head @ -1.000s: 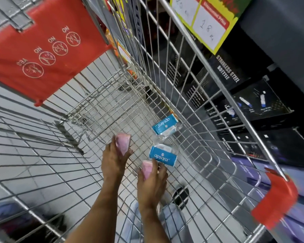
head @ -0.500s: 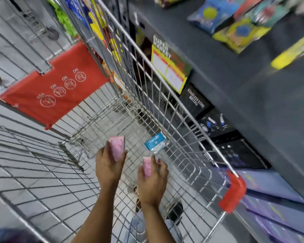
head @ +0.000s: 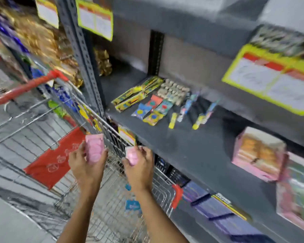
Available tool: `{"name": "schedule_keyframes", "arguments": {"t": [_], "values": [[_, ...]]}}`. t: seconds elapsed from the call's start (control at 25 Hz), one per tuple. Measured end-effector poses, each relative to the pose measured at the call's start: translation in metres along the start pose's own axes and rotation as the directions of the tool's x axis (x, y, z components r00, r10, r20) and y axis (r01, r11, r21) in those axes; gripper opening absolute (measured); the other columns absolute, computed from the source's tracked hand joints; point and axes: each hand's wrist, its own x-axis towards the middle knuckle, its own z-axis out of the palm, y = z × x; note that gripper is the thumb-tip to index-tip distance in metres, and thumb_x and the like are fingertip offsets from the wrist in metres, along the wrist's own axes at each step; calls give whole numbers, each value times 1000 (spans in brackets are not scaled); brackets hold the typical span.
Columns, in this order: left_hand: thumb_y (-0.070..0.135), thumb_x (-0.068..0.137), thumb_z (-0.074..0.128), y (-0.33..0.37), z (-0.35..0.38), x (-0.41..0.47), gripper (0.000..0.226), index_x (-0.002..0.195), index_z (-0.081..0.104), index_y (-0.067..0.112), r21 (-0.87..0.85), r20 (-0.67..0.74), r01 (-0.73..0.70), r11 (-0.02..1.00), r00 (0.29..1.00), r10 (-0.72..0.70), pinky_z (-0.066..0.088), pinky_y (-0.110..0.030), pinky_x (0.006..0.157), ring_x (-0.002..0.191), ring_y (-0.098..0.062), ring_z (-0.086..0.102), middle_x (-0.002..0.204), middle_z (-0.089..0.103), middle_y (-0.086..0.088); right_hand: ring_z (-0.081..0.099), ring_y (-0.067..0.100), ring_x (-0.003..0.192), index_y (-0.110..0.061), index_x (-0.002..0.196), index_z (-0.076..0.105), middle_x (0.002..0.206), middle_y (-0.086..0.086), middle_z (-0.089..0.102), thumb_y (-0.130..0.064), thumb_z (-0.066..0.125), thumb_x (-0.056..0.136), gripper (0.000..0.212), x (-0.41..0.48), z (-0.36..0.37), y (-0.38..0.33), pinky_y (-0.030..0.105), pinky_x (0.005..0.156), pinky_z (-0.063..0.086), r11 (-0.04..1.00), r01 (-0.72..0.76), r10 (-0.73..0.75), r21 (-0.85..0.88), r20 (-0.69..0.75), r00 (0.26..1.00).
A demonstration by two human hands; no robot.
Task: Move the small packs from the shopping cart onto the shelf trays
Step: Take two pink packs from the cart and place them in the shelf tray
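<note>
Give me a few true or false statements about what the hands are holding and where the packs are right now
1. Each hand holds a pink pack. True: left hand grips one pink pack, right hand another.
2. The pink packs already lie on the shelf. False: both are held over the shopping cart.
3. A blue pack lies in the cart. True.
4. The shelf is bare. False: colourful packets lie on it.

Motion blur smears the whole view. The yellow price cards (head: 270, 81) are unreadable. Fingers cover part of each pink pack (head: 94, 150), so any print is lost. A blue pack (head: 132, 205) in the cart (head: 112, 216) shows no legible lettering. Both forearms leave the bottom edge.
</note>
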Motion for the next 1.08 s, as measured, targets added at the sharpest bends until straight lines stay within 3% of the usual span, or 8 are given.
{"name": "schedule_keyframes", "arguments": {"t": [0.2, 0.36, 0.52, 0.6, 0.8, 0.96, 1.08], "values": [[31, 60, 85, 100, 40, -25, 72, 120, 55, 5, -168, 194, -173, 970, 959, 205, 46, -46, 88, 98, -39, 52, 103, 52, -24, 57, 32, 89, -13, 111, 66, 101, 14, 58, -29, 74, 63, 52, 61, -95, 12, 37, 80, 50, 998, 16, -27, -61, -197, 980], [55, 55, 70, 165, 99, -87, 79, 121, 54, 14, -332, 422, -96, 938, 875, 239, 48, -47, 90, 99, -36, 56, 108, 56, -17, 57, 40, 95, -8, 110, 66, 106, 22, 57, -27, 76, 64, 51, 89, -192, 66, 45, 86, 50, 970, -115, 32, -212, -359, 933], [40, 57, 81, 229, 144, -163, 76, 121, 50, 15, -388, 589, -14, 921, 765, 260, 45, -37, 93, 106, -32, 54, 110, 61, -14, 53, 44, 106, -6, 118, 60, 118, 29, 55, -43, 63, 65, 65, 95, -280, 125, 50, 86, 49, 878, -280, 82, -388, -455, 887], [31, 61, 80, 248, 157, -194, 65, 117, 53, 13, -378, 629, -75, 923, 711, 315, 45, -38, 88, 105, -33, 52, 111, 59, -15, 53, 48, 103, 0, 120, 54, 119, 32, 53, -43, 63, 64, 71, 92, -302, 135, 50, 80, 51, 856, -359, 163, -371, -465, 870], [38, 63, 75, 260, 197, -218, 53, 105, 55, 13, -273, 715, -221, 936, 605, 351, 47, -42, 82, 97, -34, 51, 104, 56, -14, 55, 47, 86, 3, 107, 51, 99, 31, 54, -34, 73, 76, 53, 104, -320, 153, 48, 65, 49, 847, -435, 255, -306, -485, 837], [37, 69, 76, 261, 218, -216, 53, 111, 55, 11, -322, 707, -235, 917, 585, 398, 45, -41, 84, 95, -32, 49, 104, 53, -15, 57, 46, 90, 0, 109, 57, 112, 30, 52, -32, 71, 80, 45, 111, -325, 167, 44, 73, 51, 880, -414, 257, -232, -501, 826], [26, 85, 63, 252, 226, -217, 38, 120, 57, 15, -400, 686, -289, 870, 535, 493, 45, -41, 92, 101, -32, 51, 110, 53, -16, 57, 44, 92, -3, 107, 62, 113, 28, 52, -28, 55, 83, 35, 100, -329, 175, 44, 77, 51, 908, -327, 160, -262, -505, 848]]}}
